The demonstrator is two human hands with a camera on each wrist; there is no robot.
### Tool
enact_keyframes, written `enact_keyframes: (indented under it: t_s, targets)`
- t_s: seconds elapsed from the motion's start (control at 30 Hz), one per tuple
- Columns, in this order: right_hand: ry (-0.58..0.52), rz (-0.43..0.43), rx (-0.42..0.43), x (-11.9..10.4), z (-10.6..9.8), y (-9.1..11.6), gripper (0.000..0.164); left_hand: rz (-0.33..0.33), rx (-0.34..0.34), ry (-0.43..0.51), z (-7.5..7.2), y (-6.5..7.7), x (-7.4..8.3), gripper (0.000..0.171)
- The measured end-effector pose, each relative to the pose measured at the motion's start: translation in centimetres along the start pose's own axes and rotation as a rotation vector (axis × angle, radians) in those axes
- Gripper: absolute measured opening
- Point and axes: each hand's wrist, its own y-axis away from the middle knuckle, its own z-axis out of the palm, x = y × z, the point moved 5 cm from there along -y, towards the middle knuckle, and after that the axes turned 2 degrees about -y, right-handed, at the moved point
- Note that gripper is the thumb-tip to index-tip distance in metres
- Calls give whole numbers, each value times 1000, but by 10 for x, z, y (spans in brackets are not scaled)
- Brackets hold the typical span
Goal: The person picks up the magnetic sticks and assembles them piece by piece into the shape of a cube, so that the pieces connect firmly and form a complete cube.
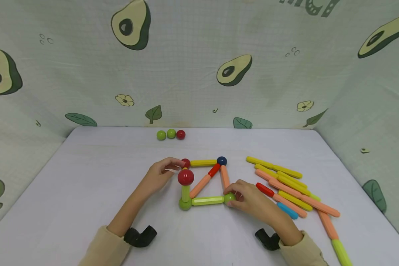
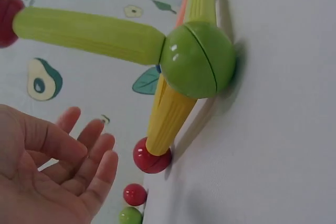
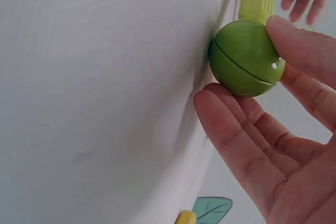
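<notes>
A white counter carries a frame of coloured rods joined by glossy red, blue and green balls. Right of it lie loose yellow, orange, red, blue and green rods. Two green balls and a red ball sit near the far edge.

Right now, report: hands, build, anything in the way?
Right hand pinches green ball. Left hand beside build, holding nothing. One stick upright, red ball atop. Loose sticks right, clear of build.

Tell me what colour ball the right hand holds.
The ball is green, clearest in the right wrist view.
</notes>
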Motion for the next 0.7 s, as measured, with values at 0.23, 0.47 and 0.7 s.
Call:
enact_keyframes:
  t_s: [0.23, 0.47, 0.7]
  targets:
    - [12, -19, 14, 1, 0, 0, 21, 184, -177, 164, 6, 43, 18, 52]
    - [19, -6, 13, 1, -1, 2, 21, 257, 27, 55, 16, 57, 33, 61]
    - [19, -3, 7, 1, 1, 1, 21, 192, 132, 74, 18, 58, 27, 41]
